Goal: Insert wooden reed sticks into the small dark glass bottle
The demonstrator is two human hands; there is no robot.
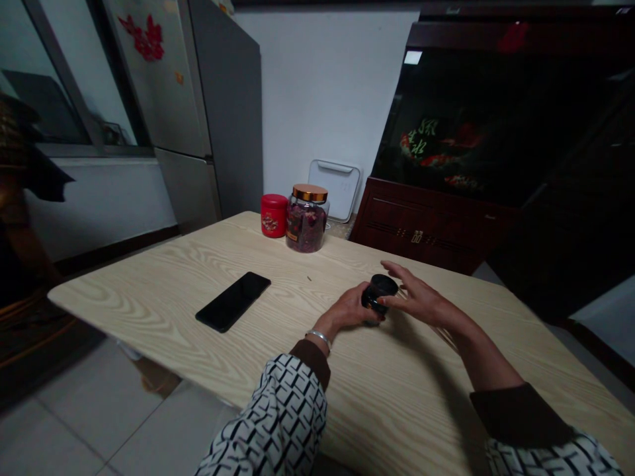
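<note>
- Dim room: grey fridge (228, 112) back left, white wall (332, 73) behind, dark red cabinet (421, 225) back right.
- Pale wood-grain bench (163, 291) across the view; phone (233, 302) flat on it, left of the hands, well apart from them.
- Far edge: red tin (274, 216), upright, just beside jar (306, 225) with coppery lid and dark red contents. White panel (337, 188) stands behind.
- Black cup (384, 284) between both hands, right of the phone, mouth up. Can't tell whether its base touches the bench.
- Left hand (354, 307), bracelet (319, 337) at the wrist: fingers clamped round the cup's left side, low.
- Right hand (414, 297): thumb and fingers apart, spread about the cup's right side and rim. Thumb overlaps the cup; firm contact can't be told.
- Thin pale sticks (445, 339), or something like them, show by the right wrist; ends hidden.
- Step in hand, my read: left steadies the cup, right works about its rim. To do it well: left grip low and firm, mouth level, right fingers light so nothing tips, wrist off the sticks.
</note>
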